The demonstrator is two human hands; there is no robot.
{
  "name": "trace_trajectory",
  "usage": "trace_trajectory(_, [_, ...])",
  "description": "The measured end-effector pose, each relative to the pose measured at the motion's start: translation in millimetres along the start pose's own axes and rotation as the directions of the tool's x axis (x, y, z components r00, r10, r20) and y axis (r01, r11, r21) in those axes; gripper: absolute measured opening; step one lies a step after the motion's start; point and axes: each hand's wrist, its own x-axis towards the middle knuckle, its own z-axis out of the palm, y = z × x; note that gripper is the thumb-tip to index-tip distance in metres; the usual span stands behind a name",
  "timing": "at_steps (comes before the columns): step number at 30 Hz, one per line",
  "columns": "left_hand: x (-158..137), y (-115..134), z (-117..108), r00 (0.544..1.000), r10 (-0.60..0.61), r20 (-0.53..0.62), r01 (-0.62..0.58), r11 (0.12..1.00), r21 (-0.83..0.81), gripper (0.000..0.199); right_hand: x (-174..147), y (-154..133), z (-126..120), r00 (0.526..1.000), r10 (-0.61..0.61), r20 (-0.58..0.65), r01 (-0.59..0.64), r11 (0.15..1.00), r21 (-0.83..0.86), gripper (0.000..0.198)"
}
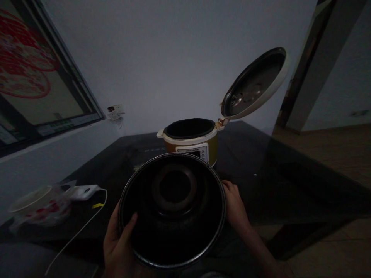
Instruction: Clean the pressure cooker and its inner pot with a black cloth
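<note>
A dark, round cooker inner pot (174, 239) is tilted with its mouth facing me, low in the middle of the view. My left hand (118, 239) grips its left rim, thumb inside and the other fingers behind the wall. At the right side, my right hand (234, 204) is closed against the outside of the pot; its fingertips are partly hidden behind it. Behind the pot stands an electric cooker (189, 139) with a control panel, partly covered by the pot. Its lid (256, 87) is raised and leans to the right.
The dark table (255, 154) stands against a pale wall. On its left lie a bowl in a plastic bag (43, 204) and a white power strip (84, 192), whose cord runs over the front edge. A wall socket (116, 110) is beside the window (31, 73).
</note>
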Motion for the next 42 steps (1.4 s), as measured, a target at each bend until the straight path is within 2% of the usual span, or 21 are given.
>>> trace_trajectory(3, [4,-3,-3,1.000,-0.019,0.001,0.019,1.000,-0.001,0.058,-1,-3,-1,1.000,-0.016,-0.002,0.016,1.000,-0.012,0.031])
trace_trajectory(7, [12,-7,-6,0.998,-0.037,-0.040,0.036,0.999,-0.015,0.059,1,-2,2,0.998,0.043,0.037,-0.048,0.989,0.139,0.032])
trace_trajectory(10, [15,-7,-10,0.998,-0.043,-0.035,0.042,0.999,-0.019,0.062,0,-3,6,0.989,0.079,0.128,-0.107,0.967,0.230,0.030])
trace_trajectory(12, [15,-7,-13,1.000,-0.009,0.000,0.009,1.000,0.001,0.063,0,-5,8,0.983,0.077,0.165,-0.115,0.964,0.240,0.032])
trace_trajectory(15, [12,-6,-18,0.999,0.040,0.020,-0.041,0.999,0.035,0.063,-1,-11,5,0.989,0.048,0.139,-0.086,0.957,0.276,0.035])
trace_trajectory(20, [-4,2,-13,0.978,0.209,-0.021,-0.208,0.976,0.069,0.061,-9,-26,-29,0.995,0.063,0.072,-0.086,0.924,0.374,0.035])
trace_trajectory(23, [-18,12,-2,0.977,0.211,-0.035,-0.209,0.976,0.059,0.055,-23,-28,-59,0.981,0.150,0.121,-0.190,0.849,0.492,0.040])
trace_trajectory(25, [-27,18,7,0.981,0.188,-0.038,-0.187,0.982,0.026,0.053,-35,-26,-73,0.968,0.158,0.198,-0.248,0.748,0.615,0.045])
trace_trajectory(27, [-35,19,16,0.979,0.196,-0.047,-0.197,0.980,-0.008,0.051,-47,-25,-79,0.947,0.141,0.289,-0.310,0.640,0.703,0.052])
trace_trajectory(29, [-41,15,21,0.971,0.226,-0.076,-0.229,0.973,-0.033,0.048,-56,-26,-77,0.919,0.163,0.359,-0.384,0.572,0.725,0.059])
trace_trajectory(32, [-46,1,20,0.949,0.302,-0.089,-0.305,0.952,-0.021,0.039,-63,-32,-69,0.884,0.281,0.375,-0.468,0.558,0.686,0.060])
trace_trajectory(35, [-51,-12,14,0.917,0.394,0.056,-0.396,0.918,0.029,0.039,-65,-36,-62,0.845,0.459,0.274,-0.517,0.570,0.639,0.055])
trace_trajectory(38, [-57,-18,16,0.881,0.446,0.159,-0.455,0.890,0.027,0.035,-64,-34,-61,0.810,0.533,0.245,-0.530,0.486,0.695,0.053])
trace_trajectory(40, [-61,-19,22,0.834,0.525,0.166,-0.531,0.847,-0.012,0.024,-63,-29,-60,0.791,0.548,0.272,-0.538,0.411,0.736,0.052])
trace_trajectory(42, [-63,-19,31,0.763,0.623,0.175,-0.616,0.782,-0.097,0.016,-62,-21,-58,0.772,0.575,0.270,-0.544,0.380,0.748,0.054])
